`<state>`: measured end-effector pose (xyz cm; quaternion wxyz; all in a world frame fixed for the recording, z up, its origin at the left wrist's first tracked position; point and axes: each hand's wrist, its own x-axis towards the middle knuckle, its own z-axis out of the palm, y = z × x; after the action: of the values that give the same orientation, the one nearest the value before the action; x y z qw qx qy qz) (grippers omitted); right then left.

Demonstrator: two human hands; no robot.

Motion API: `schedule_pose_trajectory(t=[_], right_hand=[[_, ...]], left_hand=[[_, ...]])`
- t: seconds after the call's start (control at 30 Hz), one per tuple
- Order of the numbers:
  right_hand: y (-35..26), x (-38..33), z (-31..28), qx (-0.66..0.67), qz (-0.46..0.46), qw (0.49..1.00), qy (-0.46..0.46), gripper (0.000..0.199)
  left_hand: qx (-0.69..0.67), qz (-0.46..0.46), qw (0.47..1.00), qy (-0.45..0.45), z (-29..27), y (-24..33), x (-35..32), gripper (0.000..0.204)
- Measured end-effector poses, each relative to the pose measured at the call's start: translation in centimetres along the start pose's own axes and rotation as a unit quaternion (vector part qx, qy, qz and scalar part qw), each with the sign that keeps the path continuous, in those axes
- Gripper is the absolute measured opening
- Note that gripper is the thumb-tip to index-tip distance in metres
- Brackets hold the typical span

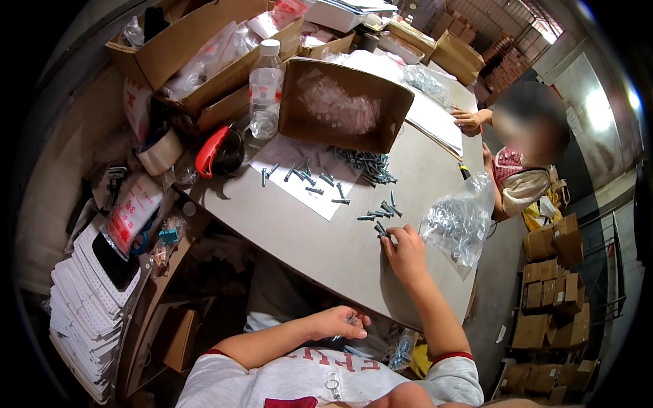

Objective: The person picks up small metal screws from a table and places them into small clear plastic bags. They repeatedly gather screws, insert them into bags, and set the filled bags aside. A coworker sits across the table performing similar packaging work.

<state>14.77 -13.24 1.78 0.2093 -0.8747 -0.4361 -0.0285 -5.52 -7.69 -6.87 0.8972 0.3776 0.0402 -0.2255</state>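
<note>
Right hand (408,255) pinches a few screws (381,232) at the table (299,234), left of the clear bag (459,219), more piled by the open box (389,128); left hand (340,322), near the table edge, curls round shiny bits (351,320), kind unclear.

A broad, pale grey counter (292,231) stands with grey floor (495,299) to its right, where brown cartons (544,299) are stacked, near a pale wall (578,64) whose glossy panel (586,112) catches white glare, while bright light shows through a barred window (544,30) at the far end, near more piled boxes (502,68).
</note>
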Motion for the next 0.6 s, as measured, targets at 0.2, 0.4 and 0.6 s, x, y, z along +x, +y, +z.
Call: schedule_pose_trajectory(t=[0.2, 0.4, 0.6], right_hand=[[0.1, -2.5, -3.7, 0.09, -0.125, 0.971, -0.185, 0.028], [-1.0, -6.4, -5.0, 0.1, -0.226, 0.924, -0.292, 0.033], [-1.8, -7.4, -5.1, 0.164, -0.248, 0.894, -0.336, 0.032]], left_hand=[[-0.127, -0.038, 0.99, -0.046, -0.2, 0.9, 0.2, 0.04], [-0.251, -0.09, 0.962, -0.052, 0.1, 1.5, -0.3, 0.036], [-0.095, 0.002, 0.995, -0.039, 1.2, 2.0, -0.5, 0.04]])
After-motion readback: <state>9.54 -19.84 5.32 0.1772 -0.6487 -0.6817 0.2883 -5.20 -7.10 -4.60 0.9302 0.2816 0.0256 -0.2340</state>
